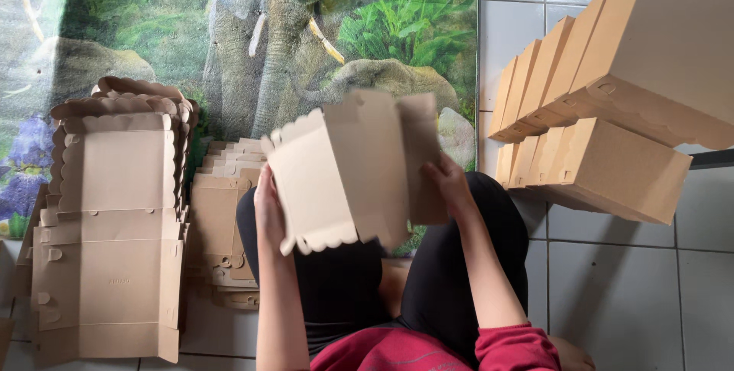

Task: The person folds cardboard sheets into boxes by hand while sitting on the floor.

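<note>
Mid-fold here: both hands grip a half-formed box (pixel 352 168) held over the lap, left hand (pixel 267 214) fingers wrapped on its scalloped edge, right hand (pixel 449 181) clamping the side. Looks like the flaps need tucking next. Flat blanks (pixel 115 233) left, finished boxes (pixel 612 96) far right.

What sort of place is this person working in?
Probably a home floor used for box folding: pale tiled floor, an elephant-print floor mat, stacked flat brown cardboard blanks and finished brown cardboard boxes.

Home floor, white tiles (pixel 612 294), elephant-print mat (pixel 290 42), piled cardboard boxes (pixel 612 73)
</note>
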